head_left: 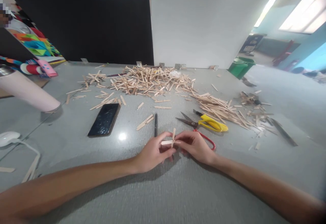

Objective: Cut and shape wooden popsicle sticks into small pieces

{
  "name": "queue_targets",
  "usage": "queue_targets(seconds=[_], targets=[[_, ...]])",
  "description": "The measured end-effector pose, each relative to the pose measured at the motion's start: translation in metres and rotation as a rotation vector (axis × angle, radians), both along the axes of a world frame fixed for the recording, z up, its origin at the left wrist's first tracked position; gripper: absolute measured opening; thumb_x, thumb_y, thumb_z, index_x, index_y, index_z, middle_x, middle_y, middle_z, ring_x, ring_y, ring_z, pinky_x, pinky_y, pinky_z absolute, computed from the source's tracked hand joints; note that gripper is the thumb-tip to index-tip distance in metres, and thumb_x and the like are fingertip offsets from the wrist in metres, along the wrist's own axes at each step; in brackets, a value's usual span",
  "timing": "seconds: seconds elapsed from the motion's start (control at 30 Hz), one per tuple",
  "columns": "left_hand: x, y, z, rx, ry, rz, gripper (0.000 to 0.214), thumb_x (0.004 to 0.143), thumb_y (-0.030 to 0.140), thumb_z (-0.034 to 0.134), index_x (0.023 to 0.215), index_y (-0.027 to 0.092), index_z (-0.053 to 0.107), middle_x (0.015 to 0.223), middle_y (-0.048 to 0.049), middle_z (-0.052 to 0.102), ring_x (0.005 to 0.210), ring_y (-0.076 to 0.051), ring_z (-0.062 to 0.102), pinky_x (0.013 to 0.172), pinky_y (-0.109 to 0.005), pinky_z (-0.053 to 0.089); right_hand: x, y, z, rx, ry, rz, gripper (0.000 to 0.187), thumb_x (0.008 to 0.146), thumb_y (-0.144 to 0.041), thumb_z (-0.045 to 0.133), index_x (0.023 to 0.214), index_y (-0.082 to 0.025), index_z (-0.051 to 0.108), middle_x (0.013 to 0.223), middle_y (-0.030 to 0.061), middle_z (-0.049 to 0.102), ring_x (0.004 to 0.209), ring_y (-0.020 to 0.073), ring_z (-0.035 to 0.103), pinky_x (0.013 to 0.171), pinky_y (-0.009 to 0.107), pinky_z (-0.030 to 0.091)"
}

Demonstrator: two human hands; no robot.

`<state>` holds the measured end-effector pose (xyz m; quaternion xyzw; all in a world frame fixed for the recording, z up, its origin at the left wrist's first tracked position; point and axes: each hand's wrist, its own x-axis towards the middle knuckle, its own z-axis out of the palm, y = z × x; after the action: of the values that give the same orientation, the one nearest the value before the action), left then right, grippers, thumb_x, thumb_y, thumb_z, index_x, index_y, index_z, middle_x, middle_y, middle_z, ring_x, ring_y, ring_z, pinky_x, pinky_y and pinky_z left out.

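Table (84, 190): grey top, fills most of the view; both forearms enter from 6 o'clock and lie over it.
Main stick pile (150, 79): loose wooden craft sticks heaped at 12 o'clock, near the far edge.
Second stick heap (224, 110): run of sticks at 2 o'clock, trailing right into scraps.
Pink tube (25, 91): lies tilted at 10 o'clock, far left, one end out of frame.
Phone (104, 119): dark screen up, at 10 o'clock, nearer centre than the tube.
Left hand (152, 153): fingers curled, thumb and fingers pinching the left end of the flat stick (166, 143).
Right hand (195, 146): closed in a pinch on the upright stick (173, 135) where it crosses the flat stick.
Yellow scissors (206, 123): blades apart, at 1 o'clock of the right hand, just beyond it, not touching.
Red handle loop (209, 140): at 3 o'clock of the right hand, partly under it; can't tell if they touch.
Pen (156, 125): dark, lying lengthwise at 12 o'clock of the left hand, near end just beside the thumb.
Flat stick: horizontal, between both hands, low over the table.
Upright stick: roughly square to the flat stick, top end pointing to 12 o'clock.
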<state>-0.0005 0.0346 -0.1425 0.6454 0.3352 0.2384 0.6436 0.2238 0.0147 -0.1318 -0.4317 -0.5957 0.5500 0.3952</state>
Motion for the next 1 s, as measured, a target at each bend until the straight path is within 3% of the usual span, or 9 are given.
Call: queue_targets(seconds=[0.17,0.33,0.5,0.73,1.0], targets=[[0.0002,0.0011,0.0016,-0.006,-0.009,-0.018,0.039,0.102,0.040,0.072,0.132,0.023,0.055,0.084,-0.0011,0.078,0.070,-0.017,0.075,0.052,-0.020,0.049,0.0032,0.0025,0.0024,0.002,-0.029,0.026,0.028,0.095,-0.044,0.081,0.095,-0.016,0.083,0.069,0.0010,0.071,0.048,0.0089,0.049,0.047,0.023,0.038],[0.0009,0.0025,0.0052,-0.022,-0.027,-0.032,0.043,0.102,0.037,0.072,0.139,0.021,0.056,0.093,-0.0039,0.079,0.073,-0.017,0.077,0.051,-0.019,0.048,0.0014,-0.0002,0.0024,0.004,-0.030,-0.023,0.034,0.095,-0.050,0.080,0.095,-0.016,0.081,0.068,0.0008,0.070,0.047,0.0105,0.053,0.045,0.024,0.041],[0.0012,0.0039,0.0038,-0.061,-0.060,-0.045,0.048,0.102,0.040,0.073,0.141,0.020,0.054,0.087,-0.0030,0.078,0.065,-0.016,0.075,0.047,-0.019,0.046,-0.0029,-0.0050,0.0020,0.036,-0.039,-0.084,0.031,0.097,-0.049,0.078,0.095,-0.018,0.079,0.066,-0.0004,0.068,0.046,0.0106,0.052,0.043,0.024,0.040],[0.0027,0.0055,0.0048,-0.096,-0.087,-0.056,0.047,0.102,0.042,0.072,0.140,0.019,0.056,0.090,-0.0045,0.077,0.065,-0.017,0.077,0.044,-0.018,0.047,-0.0009,-0.0060,-0.0013,0.047,-0.040,-0.062,0.030,0.100,-0.049,0.073,0.095,-0.019,0.071,0.074,0.0014,0.072,0.050,0.0111,0.058,0.045,0.024,0.046],[0.0027,0.0073,0.0063,-0.119,-0.085,-0.058,0.052,0.103,0.039,0.071,0.147,0.017,0.054,0.088,-0.0045,0.077,0.064,-0.017,0.077,0.045,-0.019,0.049,0.0009,-0.0040,0.0011,0.046,-0.063,-0.057,0.032,0.103,-0.050,0.067,0.095,-0.020,0.067,0.070,0.0000,0.070,0.046,0.0103,0.054,0.041,0.023,0.042]])
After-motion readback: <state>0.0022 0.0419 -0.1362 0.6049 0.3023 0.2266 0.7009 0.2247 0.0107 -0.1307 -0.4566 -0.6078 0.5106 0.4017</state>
